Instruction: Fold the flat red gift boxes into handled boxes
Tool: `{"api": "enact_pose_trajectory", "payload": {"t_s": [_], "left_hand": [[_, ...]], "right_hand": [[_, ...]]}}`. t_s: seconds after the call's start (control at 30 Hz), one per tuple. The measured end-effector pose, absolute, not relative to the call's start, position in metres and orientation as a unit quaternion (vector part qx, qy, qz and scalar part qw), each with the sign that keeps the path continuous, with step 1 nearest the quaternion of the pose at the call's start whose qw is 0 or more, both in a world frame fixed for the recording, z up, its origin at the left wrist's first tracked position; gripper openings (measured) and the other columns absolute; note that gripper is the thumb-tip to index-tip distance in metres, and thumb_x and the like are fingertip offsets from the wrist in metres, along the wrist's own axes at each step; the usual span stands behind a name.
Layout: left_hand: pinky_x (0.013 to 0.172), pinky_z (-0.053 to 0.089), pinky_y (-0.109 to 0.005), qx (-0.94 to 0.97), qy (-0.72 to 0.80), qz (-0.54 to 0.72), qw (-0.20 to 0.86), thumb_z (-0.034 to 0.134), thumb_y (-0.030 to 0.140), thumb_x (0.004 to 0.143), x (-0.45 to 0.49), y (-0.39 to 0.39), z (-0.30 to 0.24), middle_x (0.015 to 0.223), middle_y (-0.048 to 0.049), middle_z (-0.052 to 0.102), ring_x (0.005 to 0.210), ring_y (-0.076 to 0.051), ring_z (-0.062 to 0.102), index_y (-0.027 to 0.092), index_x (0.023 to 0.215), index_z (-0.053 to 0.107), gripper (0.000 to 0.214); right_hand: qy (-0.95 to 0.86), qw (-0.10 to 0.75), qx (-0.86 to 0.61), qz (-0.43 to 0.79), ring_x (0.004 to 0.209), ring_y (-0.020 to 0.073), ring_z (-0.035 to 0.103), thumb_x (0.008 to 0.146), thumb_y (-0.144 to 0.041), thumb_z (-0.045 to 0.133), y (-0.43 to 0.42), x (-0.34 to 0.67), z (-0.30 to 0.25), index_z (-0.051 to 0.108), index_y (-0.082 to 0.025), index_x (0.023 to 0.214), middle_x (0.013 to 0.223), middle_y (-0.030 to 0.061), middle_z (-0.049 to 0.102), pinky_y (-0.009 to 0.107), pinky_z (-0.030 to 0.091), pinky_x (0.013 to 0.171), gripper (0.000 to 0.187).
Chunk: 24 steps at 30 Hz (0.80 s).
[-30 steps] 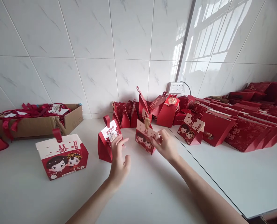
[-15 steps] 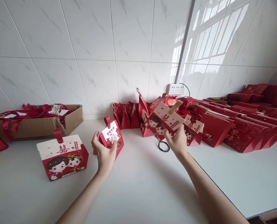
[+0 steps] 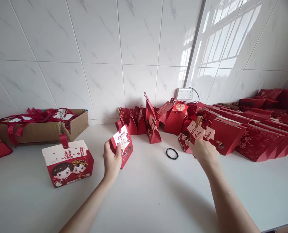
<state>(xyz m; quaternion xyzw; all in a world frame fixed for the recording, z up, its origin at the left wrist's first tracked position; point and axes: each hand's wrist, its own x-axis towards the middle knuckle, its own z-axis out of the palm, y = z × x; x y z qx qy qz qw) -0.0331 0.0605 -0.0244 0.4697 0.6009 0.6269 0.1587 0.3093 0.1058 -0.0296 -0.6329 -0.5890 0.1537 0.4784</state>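
My left hand [image 3: 111, 161] is closed round the side of a small red gift box with a white label and a red loop handle [image 3: 123, 144], which stands on the white counter [image 3: 144, 194]. Off to the right, my right hand [image 3: 203, 152] grips a red-and-white cartoon-couple box with a tan tab [image 3: 192, 133] and holds it low among the other red boxes there. A black hair tie [image 3: 172, 153] lies on the counter between my hands. A larger cartoon-couple box [image 3: 68, 163] stands to the left.
A cardboard carton [image 3: 42, 129] with red ribbons sits at the back left. Several folded red bags [image 3: 146, 121] line the tiled wall under a white socket [image 3: 184, 94]. Flat red boxes [image 3: 255, 129] are stacked along the right.
My right hand carried the cartoon-couple box up and rightward, then lowered it among the boxes at the right. The hair tie came into sight. My left hand closed on the small labelled box.
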Motion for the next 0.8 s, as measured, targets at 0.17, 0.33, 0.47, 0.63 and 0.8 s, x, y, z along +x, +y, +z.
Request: {"api": "enact_pose_trajectory", "payload": {"t_s": [0.17,0.33,0.47,0.63,0.8], "left_hand": [[0.077,0.054,-0.04,0.482,0.601,0.62,0.149,0.054,0.039,0.085,-0.034,0.063,-0.031,0.101,-0.0087,0.069,0.089,-0.027,0.067,0.023,0.098,0.052,0.021],[0.097,0.046,-0.049,0.477,0.597,0.632,0.126,0.056,0.036,0.086,-0.038,0.067,-0.04,0.111,-0.0116,0.065,0.106,-0.03,0.062,0.022,0.11,0.051,0.028],[0.113,0.03,-0.048,0.515,0.482,0.707,-0.046,0.053,0.03,0.091,-0.038,0.064,-0.044,0.145,-0.0157,0.039,0.139,-0.029,0.035,0.023,0.134,0.038,0.047],[0.109,0.04,-0.044,0.689,0.27,0.664,-0.109,0.048,0.017,0.092,-0.021,0.047,-0.05,0.145,-0.0137,0.038,0.14,-0.027,0.035,0.025,0.141,0.035,0.052],[0.101,0.049,-0.041,0.708,0.347,0.614,0.044,0.053,0.029,0.093,0.001,0.038,-0.057,0.147,-0.0165,0.038,0.138,-0.028,0.04,0.025,0.146,0.027,0.059]], "right_hand": [[-0.688,0.428,-0.567,0.147,0.138,0.0389,0.038,0.076,-0.022,0.067,0.126,0.219,-0.039,0.069,-0.024,0.108,0.136,0.0137,0.053,0.055,0.038,0.106,0.033],[-0.73,0.408,-0.541,0.093,0.141,0.037,0.034,0.089,-0.018,0.045,0.152,0.178,-0.053,0.06,-0.016,0.128,0.151,0.0186,0.037,0.054,0.041,0.106,0.042],[-0.708,0.467,-0.523,0.08,0.123,0.0335,0.056,0.093,-0.029,0.037,0.147,0.195,-0.057,0.055,-0.017,0.131,0.137,0.0196,0.052,0.051,0.052,0.094,0.043],[-0.702,0.532,-0.465,0.083,0.089,0.0233,0.068,0.093,-0.046,0.044,0.113,0.212,-0.046,0.055,-0.022,0.099,0.097,0.0096,0.068,0.039,0.059,0.078,0.028],[-0.675,0.614,-0.348,0.214,0.048,0.0115,0.054,0.09,-0.045,0.055,0.083,0.2,-0.033,0.04,-0.025,0.099,0.064,-0.0057,0.058,0.022,0.045,0.042,0.026]]}}
